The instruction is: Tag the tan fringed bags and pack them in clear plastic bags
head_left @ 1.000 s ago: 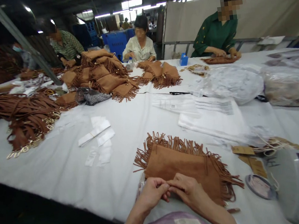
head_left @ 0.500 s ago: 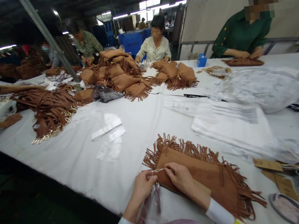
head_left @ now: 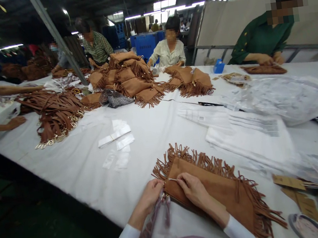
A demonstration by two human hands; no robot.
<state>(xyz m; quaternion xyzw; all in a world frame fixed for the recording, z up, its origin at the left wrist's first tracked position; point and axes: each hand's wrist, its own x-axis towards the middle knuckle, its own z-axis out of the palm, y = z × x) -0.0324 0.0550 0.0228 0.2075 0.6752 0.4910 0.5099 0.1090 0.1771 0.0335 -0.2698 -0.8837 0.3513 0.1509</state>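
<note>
A brown fringed suede bag (head_left: 213,183) lies flat in front of me, fringe along its far and right sides. My right hand (head_left: 193,187) is over the bag, thumb and finger pinching a thin white string (head_left: 172,179) that points left. At the bag's left corner, beside small gold-coloured hardware (head_left: 166,196), my left hand (head_left: 152,194) is closed in a pinch; its fingers hide what they hold. A strap in clear plastic wrap (head_left: 166,212) hangs below that corner. Part of a brown card shows under my right wrist.
Brown straps with gold clasps (head_left: 56,112) lie left, fringed bags (head_left: 130,76) are piled at the back, and white paper strips (head_left: 114,136) lie mid-table. To the right are clear plastic bags (head_left: 286,95), brown card tags (head_left: 302,201) and a round dish (head_left: 307,226). Several people work around the table.
The white string stretched between both hands earlier; now it shows only near my right fingers. My left fingers have closed further at the bag's corner. The view has shifted slightly.
</note>
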